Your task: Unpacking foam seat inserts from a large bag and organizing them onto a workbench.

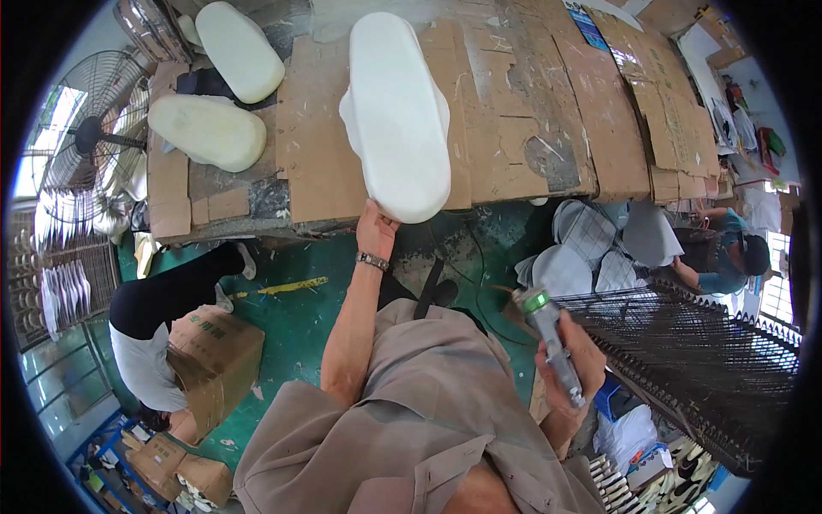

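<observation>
A long white moulded pad (398,111) with rounded ends and small side flaps lies on the cardboard-covered bench. My left hand (378,230) grips its near end at the bench edge, the fingers partly hidden beneath it. Away from the bench, on my right, my right hand (575,360) is wrapped round a grey cylindrical handheld tool (548,334) with a green band near its upper end. What kind of tool it is, I cannot make out. Two similar off-white pads, a farther pad (240,51) and a nearer pad (208,130), rest on the bench's left part.
Cardboard sheets (505,111) cover the bench. A large fan (90,133) stands left. One person (141,343) bends over a carton (218,355); another person (728,253) is at right, near stacked pale pieces (565,265) and a dark spiked rack (685,351).
</observation>
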Motion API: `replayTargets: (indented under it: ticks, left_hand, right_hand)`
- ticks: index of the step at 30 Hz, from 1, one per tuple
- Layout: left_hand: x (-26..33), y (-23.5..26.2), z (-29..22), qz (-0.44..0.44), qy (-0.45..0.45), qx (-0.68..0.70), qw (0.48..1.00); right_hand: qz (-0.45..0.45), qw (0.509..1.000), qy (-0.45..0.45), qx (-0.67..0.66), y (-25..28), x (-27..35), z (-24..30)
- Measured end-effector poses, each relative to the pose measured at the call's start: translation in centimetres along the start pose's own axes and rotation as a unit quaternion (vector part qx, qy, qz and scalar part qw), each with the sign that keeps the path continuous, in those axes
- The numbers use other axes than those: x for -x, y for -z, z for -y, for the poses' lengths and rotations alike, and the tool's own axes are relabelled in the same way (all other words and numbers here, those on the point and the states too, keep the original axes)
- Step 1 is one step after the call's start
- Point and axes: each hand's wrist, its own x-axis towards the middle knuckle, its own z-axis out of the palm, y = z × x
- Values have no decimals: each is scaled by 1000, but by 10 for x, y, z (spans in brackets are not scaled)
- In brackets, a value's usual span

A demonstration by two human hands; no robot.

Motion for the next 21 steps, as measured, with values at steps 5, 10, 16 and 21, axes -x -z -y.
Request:
replayTargets:
  ticks: [5, 10, 16, 21]
  left_hand:
    - [6, 12, 6, -18, 16, -69, 997]
    - [20, 13, 10, -26, 14, -75, 997]
    - [33, 12, 14, -7, -1, -90, 996]
    - [38, 12, 18, -2, -25, -79, 997]
  right_hand:
    - [-71, 995, 20, 66, -2, 9, -4]
    - [-27, 998, 1, 49, 8, 20, -9]
    - [-21, 1000, 5, 13, 23, 43, -28]
    - [24, 1000, -6, -13, 38, 56, -30]
